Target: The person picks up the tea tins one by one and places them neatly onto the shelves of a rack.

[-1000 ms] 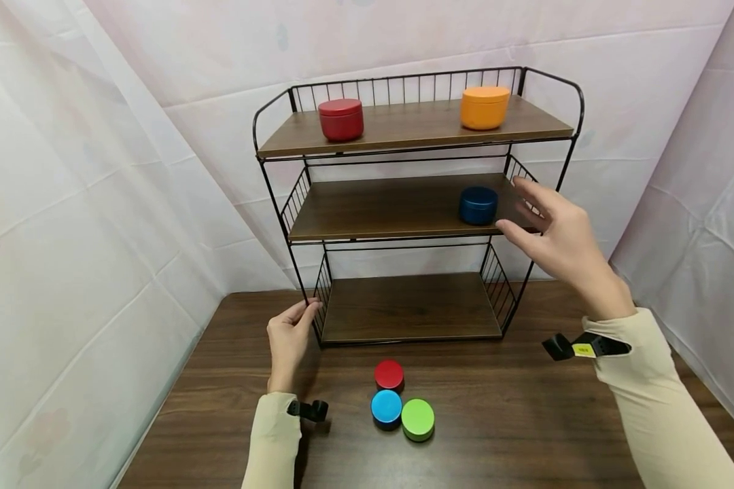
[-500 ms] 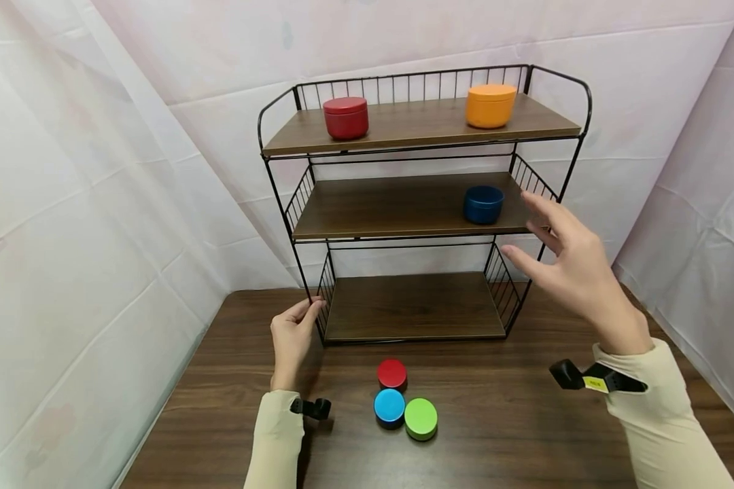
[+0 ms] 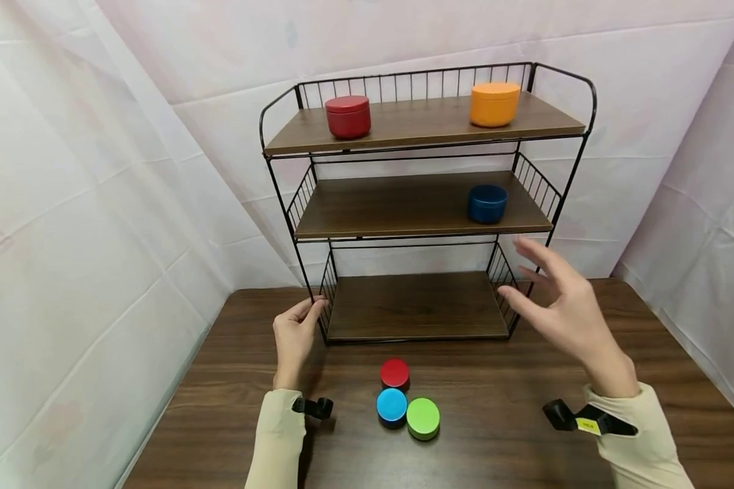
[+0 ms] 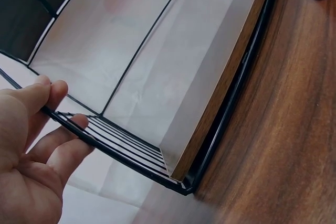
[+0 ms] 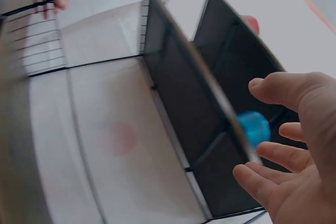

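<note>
I'm watching the left hand point(image 3: 293, 337) pinch the left front post point(image 4: 131, 164) of a 3-tier rack point(image 3: 418, 305). Right hand point(image 3: 569, 316) is spread pretty wide near the rack's right side, lower than the dark blue tin point(image 3: 487, 204) on the middle shelf point(image 3: 391, 204). 3 smaller tins point(image 3: 392, 405) bunch together out front.

Three-tiered rack point(image 3: 397, 204), black-framed, brown-shelved, standing upright

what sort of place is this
Probably a staged tabletop recording spot rather than a lived-in room: pale creased fabric hangs behind the wooden table, a three-tier rack stands on it, and both wrists wear black devices.
</note>
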Tool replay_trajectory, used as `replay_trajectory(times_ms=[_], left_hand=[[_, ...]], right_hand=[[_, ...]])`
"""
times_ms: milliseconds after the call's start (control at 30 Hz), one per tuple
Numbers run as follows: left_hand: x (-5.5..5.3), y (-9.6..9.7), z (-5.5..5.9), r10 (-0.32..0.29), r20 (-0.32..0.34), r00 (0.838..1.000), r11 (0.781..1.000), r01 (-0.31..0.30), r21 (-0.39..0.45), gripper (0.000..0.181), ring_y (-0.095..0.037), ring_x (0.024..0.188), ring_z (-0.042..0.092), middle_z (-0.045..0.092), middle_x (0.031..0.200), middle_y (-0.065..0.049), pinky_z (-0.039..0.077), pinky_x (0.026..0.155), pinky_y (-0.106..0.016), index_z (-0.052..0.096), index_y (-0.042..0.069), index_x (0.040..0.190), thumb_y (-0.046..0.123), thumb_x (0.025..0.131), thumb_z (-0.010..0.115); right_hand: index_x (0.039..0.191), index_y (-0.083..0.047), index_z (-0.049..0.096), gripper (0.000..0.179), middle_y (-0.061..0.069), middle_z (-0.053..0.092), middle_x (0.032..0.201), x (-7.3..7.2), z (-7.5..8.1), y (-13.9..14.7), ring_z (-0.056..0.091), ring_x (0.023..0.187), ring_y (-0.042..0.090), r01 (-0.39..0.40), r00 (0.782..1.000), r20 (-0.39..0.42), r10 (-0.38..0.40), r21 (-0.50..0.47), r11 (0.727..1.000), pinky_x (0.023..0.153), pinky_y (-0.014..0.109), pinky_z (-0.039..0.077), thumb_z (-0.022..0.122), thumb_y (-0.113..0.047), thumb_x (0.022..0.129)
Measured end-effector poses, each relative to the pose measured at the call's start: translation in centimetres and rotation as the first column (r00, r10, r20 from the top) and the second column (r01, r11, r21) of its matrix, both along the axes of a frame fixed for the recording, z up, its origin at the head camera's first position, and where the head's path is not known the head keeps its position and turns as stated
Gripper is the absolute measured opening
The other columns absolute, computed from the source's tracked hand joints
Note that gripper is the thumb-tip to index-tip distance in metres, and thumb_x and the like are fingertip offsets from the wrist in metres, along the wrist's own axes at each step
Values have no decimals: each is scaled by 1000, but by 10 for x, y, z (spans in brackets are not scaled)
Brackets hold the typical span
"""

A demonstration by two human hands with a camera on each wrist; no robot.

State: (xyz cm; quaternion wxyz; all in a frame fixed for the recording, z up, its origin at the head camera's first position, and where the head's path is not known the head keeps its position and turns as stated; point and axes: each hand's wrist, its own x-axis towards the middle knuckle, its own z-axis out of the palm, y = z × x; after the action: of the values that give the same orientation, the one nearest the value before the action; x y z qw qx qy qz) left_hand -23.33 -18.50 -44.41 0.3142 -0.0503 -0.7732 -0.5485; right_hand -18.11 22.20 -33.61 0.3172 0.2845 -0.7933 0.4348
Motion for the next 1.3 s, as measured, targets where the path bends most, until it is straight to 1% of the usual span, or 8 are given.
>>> replay_trajectory(times_ms=[333,600,700,800,933,1033,1167,1300], left_hand=[[-2,0,-1,-3,-20,1000,1000,3,-6,9,1,45,31,78,91,-21,22,44,-15,80,-5,97,0,93,74],[-2,2,-1,-1,-42,999,1000,1,4,11,-4,58,55,78,92,-21,32,50,-12,80,-6,98,3,94,74],[-3,3,-2,-6,-49,999,1000,6,1,12,-1,60,56,78,93,-22,34,51,-12,79,-6,99,3,95,73],[-3,2,-2,-9,-49,999,1000,9,2,12,1,59,54,78,93,-22,34,51,-13,79,-7,99,2,95,73],[-3,3,-2,-6,-44,999,1000,6,9,11,-12,59,58,79,93,-20,33,50,-13,80,-5,99,3,94,73],[-3,3,-2,-5,-40,999,1000,5,9,12,-17,64,62,79,93,-19,36,53,-12,80,-5,99,4,94,74],[-3,3,-2,5,-44,999,1000,-4,6,11,-9,66,62,79,93,-19,37,55,-11,80,-4,98,3,94,74],[-2,3,-2,8,-53,999,1000,-8,-1,10,-22,65,63,79,93,-19,35,53,-12,80,-4,98,3,94,74]], right_hand=[[152,-10,49,86,11,53,151,1,-34,-6,53,130,-4,-39,996,84,36,34,999,101,14,48,83,14,77],[152,-6,49,81,15,53,151,1,-52,-16,48,134,-4,-62,991,124,53,66,996,103,13,46,84,7,80],[152,-11,49,81,13,54,150,1,-59,-22,51,131,-2,-49,990,140,36,88,995,103,12,46,85,2,81],[152,-14,49,81,10,55,149,0,-66,-27,56,129,9,-47,988,148,31,105,993,103,13,46,86,-2,81],[153,-16,48,82,10,55,149,-1,-72,-33,62,124,21,-59,987,156,39,128,990,103,18,48,86,-6,82],[154,-18,47,83,8,54,151,-1,-75,-35,64,120,24,-60,986,166,36,144,988,103,22,50,87,-9,81],[156,-19,44,85,6,52,154,0,-80,-37,62,123,25,-77,983,180,46,167,983,104,23,49,87,-12,82],[157,-18,42,87,8,50,156,2,-84,-37,59,128,25,-98,979,196,59,197,975,104,24,49,87,-15,82]])
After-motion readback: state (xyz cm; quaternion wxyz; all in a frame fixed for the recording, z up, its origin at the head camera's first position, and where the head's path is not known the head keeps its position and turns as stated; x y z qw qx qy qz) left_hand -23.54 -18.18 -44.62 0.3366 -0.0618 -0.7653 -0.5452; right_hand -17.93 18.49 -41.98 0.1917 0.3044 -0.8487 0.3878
